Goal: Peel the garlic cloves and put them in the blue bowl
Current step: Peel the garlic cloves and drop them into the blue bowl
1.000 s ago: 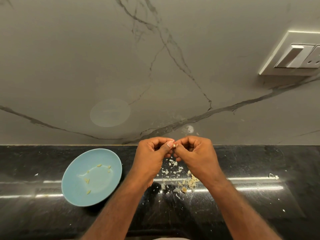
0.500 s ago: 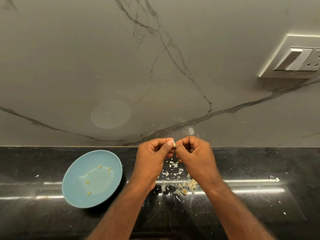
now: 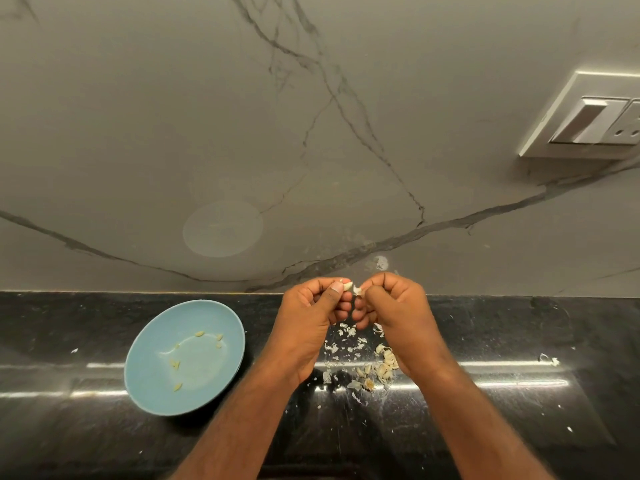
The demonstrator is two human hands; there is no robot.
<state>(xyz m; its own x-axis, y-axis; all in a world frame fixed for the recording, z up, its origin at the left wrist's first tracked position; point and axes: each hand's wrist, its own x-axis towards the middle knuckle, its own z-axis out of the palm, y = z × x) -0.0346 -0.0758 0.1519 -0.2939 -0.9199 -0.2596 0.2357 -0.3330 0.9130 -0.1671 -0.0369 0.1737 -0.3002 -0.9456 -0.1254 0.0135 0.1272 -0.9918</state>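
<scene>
My left hand [image 3: 310, 311] pinches a small white garlic clove [image 3: 347, 285] between thumb and forefinger, above the black counter. My right hand [image 3: 394, 306] is close beside it, its fingertips gripping a torn flake of garlic skin [image 3: 357, 290]. The two hands are slightly apart. The blue bowl [image 3: 211, 317] sits on the counter to the left of my left forearm, with several peeled cloves [image 3: 175, 364] scattered inside it. Below my hands lies a pile of garlic skins and unpeeled cloves [image 3: 382, 367].
The black counter [image 3: 519, 393] runs across the lower view, with stray skin flakes [image 3: 549, 359] to the right. Behind it rises a grey marble wall [image 3: 311, 133] with a white switch plate [image 3: 588, 116] at the upper right.
My hands have drawn a little apart, and a flake of skin has come away from the clove in my right fingers. The bowl has not moved.
</scene>
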